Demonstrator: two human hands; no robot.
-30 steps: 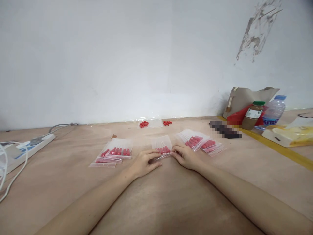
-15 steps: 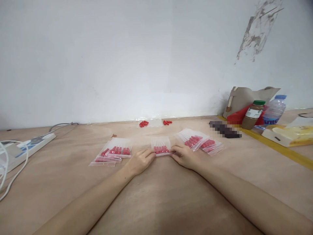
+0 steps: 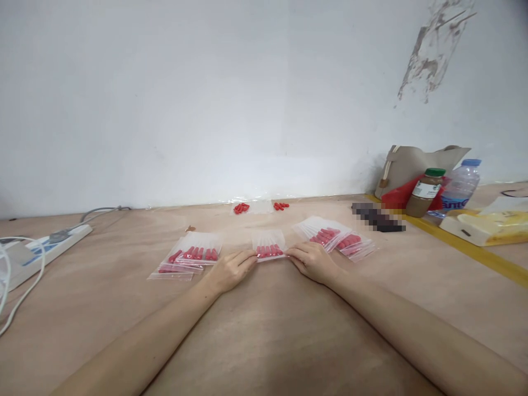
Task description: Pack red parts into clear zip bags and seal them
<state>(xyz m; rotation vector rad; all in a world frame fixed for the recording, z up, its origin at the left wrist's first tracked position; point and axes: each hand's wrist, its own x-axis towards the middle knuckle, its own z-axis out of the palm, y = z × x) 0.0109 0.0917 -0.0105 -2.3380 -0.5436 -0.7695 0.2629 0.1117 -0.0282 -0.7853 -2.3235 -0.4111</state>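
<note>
A small clear zip bag (image 3: 269,238) with several red pieces in a row lies flat between my two hands. My left hand (image 3: 234,268) pinches the bag's near left corner, its fingers closed together. At the near right corner, my right hand (image 3: 310,260) grips the same edge, fingers also closed. Beyond my left hand is an overlapping group of filled zip bags (image 3: 200,242). A second group of filled bags (image 3: 315,226) fans out just past my right hand. Farther back, loose red pieces (image 3: 241,208) rest on clear plastic, with more red pieces (image 3: 281,206) to their right.
At the left stands a white power strip (image 3: 70,245) with cables. To the right are a dark pixelated item (image 3: 378,217), a green-capped bottle (image 3: 425,193), a clear water bottle (image 3: 461,184), a beige bag (image 3: 412,159) and a tissue pack (image 3: 487,226). Yellow tape (image 3: 466,251) crosses the table.
The whole view has shifted slightly. Both hands remain at the zip bag's near corners, and its near edge appears a little higher.
</note>
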